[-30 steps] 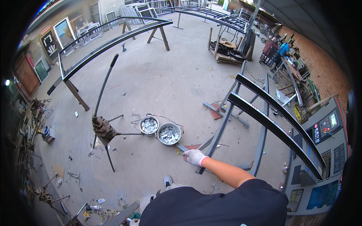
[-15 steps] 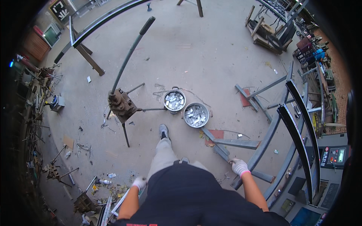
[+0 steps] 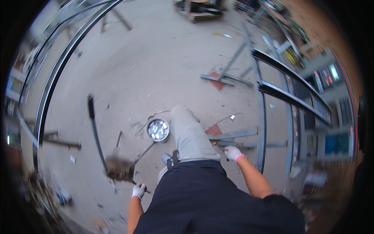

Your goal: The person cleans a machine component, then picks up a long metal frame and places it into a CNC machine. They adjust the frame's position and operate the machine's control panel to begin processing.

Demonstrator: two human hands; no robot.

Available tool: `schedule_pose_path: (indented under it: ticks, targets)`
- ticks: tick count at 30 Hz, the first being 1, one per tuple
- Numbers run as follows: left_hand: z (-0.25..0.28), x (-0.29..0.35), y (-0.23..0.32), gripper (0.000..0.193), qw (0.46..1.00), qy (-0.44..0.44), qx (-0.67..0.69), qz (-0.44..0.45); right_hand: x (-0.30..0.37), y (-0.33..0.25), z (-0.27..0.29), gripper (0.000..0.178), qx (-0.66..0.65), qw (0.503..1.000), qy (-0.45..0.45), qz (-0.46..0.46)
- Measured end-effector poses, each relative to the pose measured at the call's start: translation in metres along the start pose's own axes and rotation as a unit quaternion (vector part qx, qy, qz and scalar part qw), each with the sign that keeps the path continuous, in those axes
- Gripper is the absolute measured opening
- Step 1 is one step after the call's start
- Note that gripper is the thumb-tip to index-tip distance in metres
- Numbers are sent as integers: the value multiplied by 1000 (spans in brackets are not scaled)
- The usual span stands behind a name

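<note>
My left hand [image 3: 138,190], in a pale glove, hangs at my left side with its fingers curled closed. Behind it runs a leg of a rusty stand [image 3: 120,168] with a long lever [image 3: 96,136]; I see no clear contact. My right hand [image 3: 233,153], in a pale glove with a pink cuff, is held out to the right, its fingers also curled. It appears near grey steel bars [image 3: 237,134] low on the floor. Whatever either hand may hold is hidden. A round metal pot [image 3: 158,130] full of shiny metal pieces stands ahead, beside my raised leg.
On the right stands a steel frame [image 3: 261,117] with dark curved bars [image 3: 294,101] across it. A long curved rail [image 3: 58,74] arches at the far left. A loaded wooden pallet [image 3: 200,13] lies far ahead. Grey machine cabinets [image 3: 335,113] stand at the right.
The view has turned right and the scene is blurred. My leg has stepped forward and the second pot is no longer visible. Both hands have moved forward with my body.
</note>
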State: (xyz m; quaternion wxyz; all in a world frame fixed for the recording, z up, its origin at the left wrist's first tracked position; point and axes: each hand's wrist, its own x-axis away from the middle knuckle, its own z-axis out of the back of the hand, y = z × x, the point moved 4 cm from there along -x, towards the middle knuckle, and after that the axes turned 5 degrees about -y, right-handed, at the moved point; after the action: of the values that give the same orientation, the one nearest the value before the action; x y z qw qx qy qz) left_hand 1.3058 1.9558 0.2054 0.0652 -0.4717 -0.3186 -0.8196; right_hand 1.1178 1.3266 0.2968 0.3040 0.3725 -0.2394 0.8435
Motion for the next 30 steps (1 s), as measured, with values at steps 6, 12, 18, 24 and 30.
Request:
schedule_pose_path:
  ticks: [6,12,18,24,30]
  targets:
    - [73,-41,95,19,997,15,32,-62,-58,-62,69,35,-38,998,-4,-51]
    - [92,-148,238,21,992,11,29,-124,-145,-116,157,46,-81,992,-72,-61]
    - [129,-279,446,20,987,84,29,-137,-308,-156,271,54,-68,994,-88,11]
    - [174,-369,595,24,991,53,-14,-119,-425,-140,443,53,-133,989,-56,37]
    - [213,-476,627,27,987,37,-141,-74,-473,-98,604,43,-166,977,135,-4]
